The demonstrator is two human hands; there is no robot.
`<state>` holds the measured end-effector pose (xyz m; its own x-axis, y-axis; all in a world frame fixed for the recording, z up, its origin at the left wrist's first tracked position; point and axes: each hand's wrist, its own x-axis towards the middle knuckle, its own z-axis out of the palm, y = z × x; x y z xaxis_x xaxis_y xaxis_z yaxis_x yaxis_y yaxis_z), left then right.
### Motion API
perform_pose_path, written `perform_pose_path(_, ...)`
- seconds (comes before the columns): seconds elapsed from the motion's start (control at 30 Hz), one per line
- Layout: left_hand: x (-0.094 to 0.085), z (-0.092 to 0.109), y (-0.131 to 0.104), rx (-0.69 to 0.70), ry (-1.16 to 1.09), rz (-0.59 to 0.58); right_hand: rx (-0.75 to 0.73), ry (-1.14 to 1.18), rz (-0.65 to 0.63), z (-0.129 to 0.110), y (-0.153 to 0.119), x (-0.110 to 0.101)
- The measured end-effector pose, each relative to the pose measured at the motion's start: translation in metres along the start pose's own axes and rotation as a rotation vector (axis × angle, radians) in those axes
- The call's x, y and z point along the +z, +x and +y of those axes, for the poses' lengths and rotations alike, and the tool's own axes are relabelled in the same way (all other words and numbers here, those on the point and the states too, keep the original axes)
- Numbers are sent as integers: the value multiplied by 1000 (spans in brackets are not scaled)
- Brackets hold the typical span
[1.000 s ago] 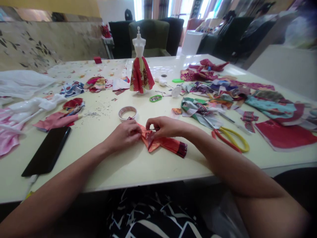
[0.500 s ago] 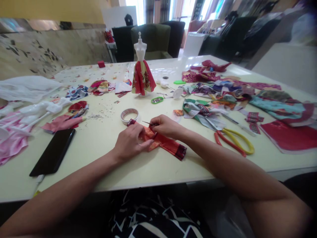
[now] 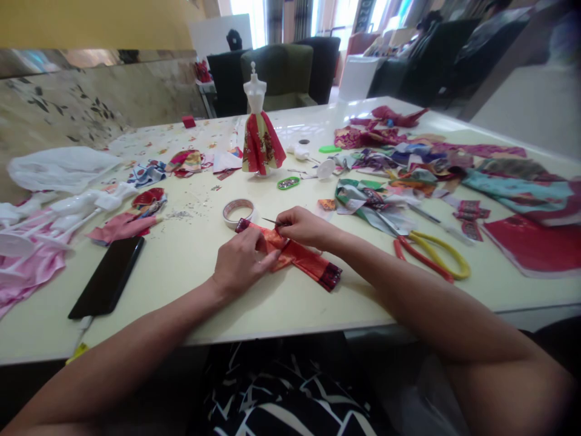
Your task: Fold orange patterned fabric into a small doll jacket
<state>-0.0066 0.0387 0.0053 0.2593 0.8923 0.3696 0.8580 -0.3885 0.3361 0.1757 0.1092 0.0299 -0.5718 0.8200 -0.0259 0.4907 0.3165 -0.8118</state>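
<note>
An orange cloth piece with dark red ends lies slantwise on the table in front of me. My left hand grips its left part between thumb and fingers. Over the middle of the cloth, my right hand is closed on a thin, dark pointed tool, whose tip points left. Just behind the cloth's left end is a roll of tape. A small white mannequin wearing a red and cream skirt stands farther back. The fingertips partly hide the cloth's middle.
A black phone with a cable lies at the left, near white doll parts and pink cloth. Scissors with red and yellow handles rest at the right, before heaped fabric scraps. A green pin case is beyond my hands.
The view has shifted slightly. Both hands remain at the cloth, with the tool still in my right hand and only small finger movement.
</note>
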Motion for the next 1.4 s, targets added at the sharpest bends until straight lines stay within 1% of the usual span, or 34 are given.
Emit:
perform_pose_path(0.1,4,1,0,-16,35,-33,4,-4,2,-2,-1,0)
perform_pose_path(0.2,3,1,1,-92,-20,-56,-9,-44,21,-3,-1,-3)
perform_pose_path(0.4,0,-3,3,-197,-366,-61,-48,-138,45,3,3,-8)
perform_pose_path(0.5,0,-5,4,-229,-498,-77,-98,-107,30,7,4,-5)
perform_pose_path(0.57,0,-5,5,-233,-556,-92,-160,-76,25,8,4,-1)
perform_pose_path(0.67,-2,-4,6,-245,-599,-106,-238,-105,42,8,3,4)
perform_pose_path(0.8,-3,-4,7,-264,-641,-91,-259,-132,101,9,5,3)
perform_pose_path(0.9,-2,-6,7,-345,-767,-122,-256,-140,87,10,7,1)
perform_pose_path(1.0,0,-8,7,-435,-939,-162,-249,-145,34,10,6,-1)
perform_pose_path(1.07,1,-9,8,-426,-1021,-156,-237,-129,1,8,5,-1)
perform_pose_path(1.13,2,-9,8,-392,-1056,-151,-215,-91,-24,7,4,-1)
perform_pose_path(1.3,6,-9,8,-320,-1047,-154,-171,19,-44,8,4,2)
perform_pose_path(1.4,8,-9,6,-328,-988,-139,-169,32,-35,9,5,3)
